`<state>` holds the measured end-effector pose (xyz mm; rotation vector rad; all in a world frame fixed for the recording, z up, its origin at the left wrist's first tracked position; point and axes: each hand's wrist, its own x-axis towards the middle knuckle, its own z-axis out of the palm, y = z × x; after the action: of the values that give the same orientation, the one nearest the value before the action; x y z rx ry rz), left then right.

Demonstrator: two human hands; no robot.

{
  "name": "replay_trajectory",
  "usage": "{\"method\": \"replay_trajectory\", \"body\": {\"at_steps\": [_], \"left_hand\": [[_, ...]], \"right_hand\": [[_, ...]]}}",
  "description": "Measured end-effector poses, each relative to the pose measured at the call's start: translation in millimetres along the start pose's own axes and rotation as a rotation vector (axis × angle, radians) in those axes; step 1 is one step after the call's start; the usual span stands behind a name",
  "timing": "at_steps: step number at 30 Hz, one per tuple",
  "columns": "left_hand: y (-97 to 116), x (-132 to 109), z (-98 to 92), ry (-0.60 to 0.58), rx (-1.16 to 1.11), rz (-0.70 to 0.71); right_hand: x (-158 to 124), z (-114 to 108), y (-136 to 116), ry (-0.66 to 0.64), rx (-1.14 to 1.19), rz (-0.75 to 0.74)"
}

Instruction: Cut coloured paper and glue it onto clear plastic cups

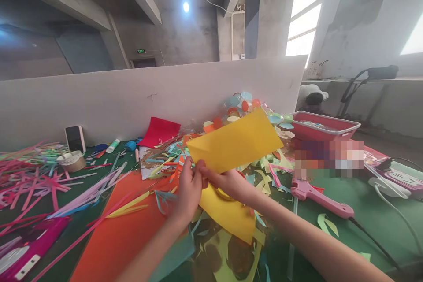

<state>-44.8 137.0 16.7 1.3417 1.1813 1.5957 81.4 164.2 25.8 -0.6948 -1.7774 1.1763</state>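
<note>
Both my hands hold a yellow sheet of paper [236, 143] just above the table, folded or bent so one part stands up and another hangs down. My left hand [188, 191] pinches its lower left edge with closed fingers. My right hand [228, 183] grips the sheet beside it, fingers curled round the fold. Under the sheet lie paper scraps [267, 167] of many colours.
A large orange sheet [122, 229] lies at the front left, with pink and yellow paper strips [49, 185] beyond it. A pink glue gun [317, 196] with a cord sits at the right, a red tray [325, 125] behind it. A white partition [132, 97] backs the green table.
</note>
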Motion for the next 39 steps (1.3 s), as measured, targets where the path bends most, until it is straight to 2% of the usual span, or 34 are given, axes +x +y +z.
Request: {"method": "replay_trajectory", "body": {"at_steps": [3, 6, 9, 16, 21, 23, 26, 29, 34, 39], "left_hand": [[0.5, 1.5, -5.9, 0.068, 0.036, 0.009], [-1.1, 12.3, -18.1, 0.143, 0.066, 0.038], [-4.0, 22.2, -26.5, 0.117, 0.072, 0.056], [-10.4, 31.5, -36.5, 0.121, 0.098, 0.069], [-15.4, 41.4, -54.0, 0.163, 0.132, 0.09], [-16.4, 44.0, -59.5, 0.179, 0.143, 0.086], [-17.1, 43.7, -60.1, 0.186, 0.159, 0.071], [-18.4, 40.0, -53.6, 0.171, 0.173, 0.064], [-22.6, 34.1, -44.7, 0.105, 0.228, 0.183], [-21.3, 30.9, -44.2, 0.106, 0.313, 0.227]], "right_hand": [[4.2, -14.2, -1.9, 0.078, 0.007, 0.019], [11.4, -42.2, -2.9, 0.287, 0.005, 0.039], [16.2, -60.6, -3.4, 0.377, -0.044, 0.069], [16.5, -61.4, -6.8, 0.479, -0.045, 0.078], [17.9, -80.0, -1.8, 0.581, -0.067, 0.081], [17.3, -83.9, 1.7, 0.584, -0.101, 0.059], [14.9, -76.4, 7.0, 0.527, -0.184, 0.046], [12.5, -60.3, 11.3, 0.478, -0.191, 0.122], [12.5, -43.2, 13.6, 0.388, 0.048, 0.236], [12.3, -36.3, 8.7, 0.459, 0.247, 0.238]]}}
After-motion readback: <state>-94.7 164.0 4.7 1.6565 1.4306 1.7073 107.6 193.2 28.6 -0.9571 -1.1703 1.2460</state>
